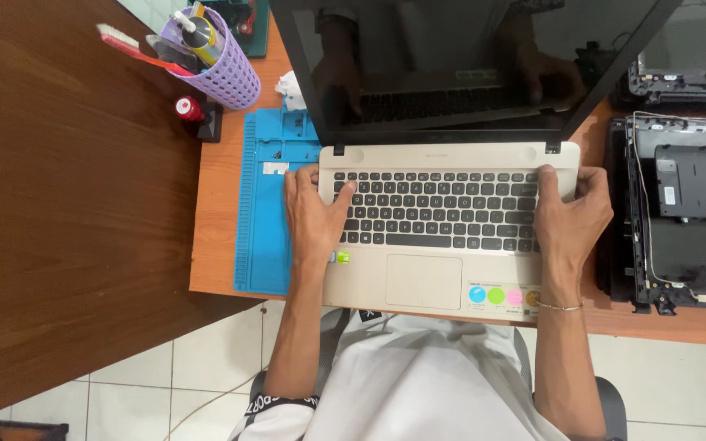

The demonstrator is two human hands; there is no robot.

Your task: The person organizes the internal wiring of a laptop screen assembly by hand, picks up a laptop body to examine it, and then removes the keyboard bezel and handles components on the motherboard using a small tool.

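The gold laptop [443,237] lies open on the blue mat [259,212]. The left hand [312,216] and right hand [569,216] clamp its side edges, fingers probably curled underneath. It looks rigid, moderately heavy, with a fragile hinge.

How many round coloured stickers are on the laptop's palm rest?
4 show: blue, green, pink, and an orange one partly covered by the right hand; more may be hidden.

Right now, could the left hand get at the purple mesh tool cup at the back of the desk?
Probably yes. The left hand grips the laptop's left edge, empty otherwise. Only the blue repair mat lies between it and the purple mesh cup; nothing tall blocks that path.
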